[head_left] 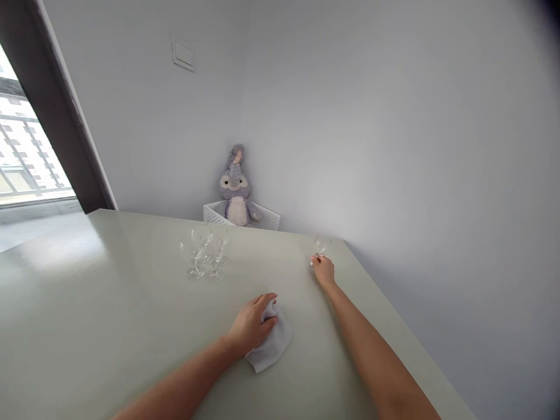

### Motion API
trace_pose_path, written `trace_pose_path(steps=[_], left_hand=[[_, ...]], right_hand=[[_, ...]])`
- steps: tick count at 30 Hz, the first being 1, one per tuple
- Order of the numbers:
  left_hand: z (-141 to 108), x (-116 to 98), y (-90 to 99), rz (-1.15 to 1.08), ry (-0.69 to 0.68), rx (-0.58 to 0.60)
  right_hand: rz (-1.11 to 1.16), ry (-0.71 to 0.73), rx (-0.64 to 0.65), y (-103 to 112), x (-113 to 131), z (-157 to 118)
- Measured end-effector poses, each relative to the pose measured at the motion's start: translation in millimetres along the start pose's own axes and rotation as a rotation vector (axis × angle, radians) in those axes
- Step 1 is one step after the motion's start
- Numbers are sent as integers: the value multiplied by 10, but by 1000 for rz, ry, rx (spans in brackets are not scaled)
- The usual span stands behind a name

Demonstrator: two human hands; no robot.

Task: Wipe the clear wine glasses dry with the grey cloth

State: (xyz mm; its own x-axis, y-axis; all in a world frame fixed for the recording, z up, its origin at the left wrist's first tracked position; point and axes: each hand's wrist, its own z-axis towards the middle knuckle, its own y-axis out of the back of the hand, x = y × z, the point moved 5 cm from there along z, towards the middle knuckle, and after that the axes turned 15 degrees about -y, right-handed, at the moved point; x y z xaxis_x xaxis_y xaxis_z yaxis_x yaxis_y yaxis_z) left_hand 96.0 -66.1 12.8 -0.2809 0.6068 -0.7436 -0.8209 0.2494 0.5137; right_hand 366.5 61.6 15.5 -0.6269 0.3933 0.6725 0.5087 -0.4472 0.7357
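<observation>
My left hand (254, 324) is closed on a pale grey cloth (273, 344), which lies crumpled on the table near the front. Farther off to the right, my right hand (324, 270) has its fingers pinched at the stem of a clear stemmed glass (322, 243). That glass is upright at the table's far right, its base partly hidden by the fingers. Several more clear stemmed glasses (213, 251) stand upright in a close group left of centre, apart from both hands.
The pale table (131, 338) runs to a wall on the right. Behind its far edge, a grey plush rabbit (237, 195) sits in a white perforated basket (269, 219). A light switch (182, 55) is on the wall, and a window (30, 146) is at the left.
</observation>
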Motion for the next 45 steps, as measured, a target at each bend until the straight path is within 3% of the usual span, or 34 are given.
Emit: trace_pose_path(steps=[8,16,18,22,24,27,30,33,35,39,42,45], left_hand=[[7,-6,22,6,-2,12],[11,-10,52,-54,-49,-58],[9,10,119,-71,-29,-195],[-81,211,414,-156,143,-749],[-141,361,555,-269,234,-978],[-165,568,710,-542,318,-1144],[-115,667,813,-780,330,-1152],[-47,689,875,-912,310,-1128],[-19,709,888,-974,324,-1133],[33,739,882,-1071,303,-1079],[65,741,871,-1115,256,-1013],[71,742,847,-1162,276,-1004]], right_hand=[[15,-190,-78,48,-263,364],[189,-304,-75,235,-396,293],[252,-332,-72,282,-431,209],[384,-341,-36,340,-447,-46],[440,-295,23,332,-373,-237],[517,-175,192,282,-126,-645],[538,40,471,221,246,-1204],[328,293,672,177,537,-1798],[112,493,690,145,632,-2113],[-264,791,530,39,616,-2408],[-381,829,453,-22,536,-2408],[-310,785,451,10,493,-2344]])
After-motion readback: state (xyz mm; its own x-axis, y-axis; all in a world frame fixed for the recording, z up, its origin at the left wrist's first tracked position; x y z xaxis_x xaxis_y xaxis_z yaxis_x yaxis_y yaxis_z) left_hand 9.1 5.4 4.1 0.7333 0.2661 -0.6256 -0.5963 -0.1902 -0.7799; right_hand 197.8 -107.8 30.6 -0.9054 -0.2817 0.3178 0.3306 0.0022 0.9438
